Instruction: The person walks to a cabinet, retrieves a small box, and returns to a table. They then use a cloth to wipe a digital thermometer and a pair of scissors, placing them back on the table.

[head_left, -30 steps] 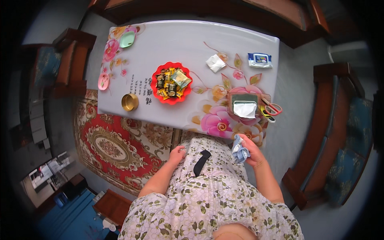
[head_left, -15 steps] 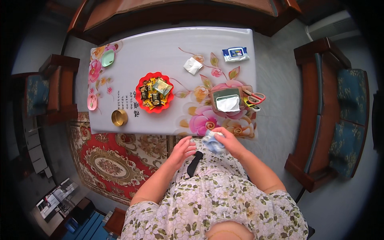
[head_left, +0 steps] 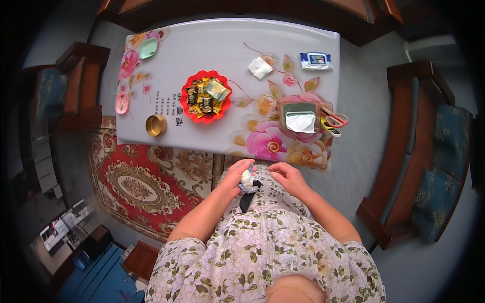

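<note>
Over my lap, my left hand is closed round a small bunched blue-and-white cloth; its exact kind does not show. To the right, my right hand is apart from the cloth, with fingers loosely bent and nothing visible in them. A dark strip of fabric lies on the floral dress just below my left hand.
Ahead stands a table with a red scalloped bowl of wrapped snacks, a gold tin, a tissue box, scissors, a wipes pack, a folded tissue, and green and pink dishes.
The blue-and-white cloth has passed from my right hand to my left. My right hand has let go and sits to the right. The whole view has shifted slightly.
</note>
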`<action>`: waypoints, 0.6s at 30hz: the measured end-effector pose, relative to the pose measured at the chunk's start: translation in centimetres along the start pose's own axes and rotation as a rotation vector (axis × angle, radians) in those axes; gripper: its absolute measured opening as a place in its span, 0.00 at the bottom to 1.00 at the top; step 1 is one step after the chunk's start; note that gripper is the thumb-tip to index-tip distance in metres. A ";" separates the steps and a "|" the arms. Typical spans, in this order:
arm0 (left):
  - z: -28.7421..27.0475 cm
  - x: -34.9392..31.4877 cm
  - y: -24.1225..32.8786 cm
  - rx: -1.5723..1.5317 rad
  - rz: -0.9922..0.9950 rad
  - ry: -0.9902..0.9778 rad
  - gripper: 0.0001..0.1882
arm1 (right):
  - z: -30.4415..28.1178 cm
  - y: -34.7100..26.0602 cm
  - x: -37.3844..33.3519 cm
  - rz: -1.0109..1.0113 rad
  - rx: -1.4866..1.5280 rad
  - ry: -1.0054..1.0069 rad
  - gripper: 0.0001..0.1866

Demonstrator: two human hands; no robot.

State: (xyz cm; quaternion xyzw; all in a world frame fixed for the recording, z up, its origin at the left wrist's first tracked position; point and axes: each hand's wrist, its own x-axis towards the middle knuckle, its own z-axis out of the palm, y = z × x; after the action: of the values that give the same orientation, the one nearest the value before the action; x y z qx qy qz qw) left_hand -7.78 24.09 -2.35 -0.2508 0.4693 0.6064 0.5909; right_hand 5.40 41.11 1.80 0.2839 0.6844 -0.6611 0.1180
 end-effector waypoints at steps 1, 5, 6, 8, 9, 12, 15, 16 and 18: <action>-0.2 0.1 -0.1 0.028 0.005 0.014 0.12 | -0.3 0.3 -0.2 0.033 -0.029 0.018 0.11; -1.9 0.1 -0.4 0.067 0.017 0.072 0.13 | -0.4 1.0 0.3 0.057 -0.061 0.004 0.11; -2.3 0.2 -0.5 0.056 0.028 0.105 0.12 | -0.4 0.9 0.5 0.047 -0.093 0.003 0.10; -4.7 0.9 -1.2 0.038 0.052 0.196 0.11 | -0.3 0.6 1.0 0.026 -0.154 -0.001 0.10; -6.1 1.2 -1.5 0.028 0.064 0.241 0.10 | -0.2 0.4 1.3 0.013 -0.172 -0.008 0.10; -10.5 1.4 -2.4 0.031 0.061 0.404 0.10 | -0.2 0.0 2.0 -0.014 -0.231 -0.025 0.10; -14.4 0.5 -3.1 0.088 0.025 0.521 0.11 | -0.4 0.4 2.9 -0.019 -0.295 -0.038 0.09; -15.6 -0.1 -3.3 0.109 0.010 0.559 0.11 | -0.5 0.5 3.2 -0.026 -0.314 -0.039 0.09; -18.3 -0.8 -4.5 0.153 0.024 0.577 0.11 | -0.5 0.8 3.9 -0.040 -0.332 -0.036 0.09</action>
State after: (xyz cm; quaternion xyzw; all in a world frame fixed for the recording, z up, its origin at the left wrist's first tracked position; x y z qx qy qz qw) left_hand -7.89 7.21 -10.82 -0.3622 0.6651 0.4797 0.4431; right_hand 2.82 42.50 -0.92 0.2350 0.7876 -0.5459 0.1623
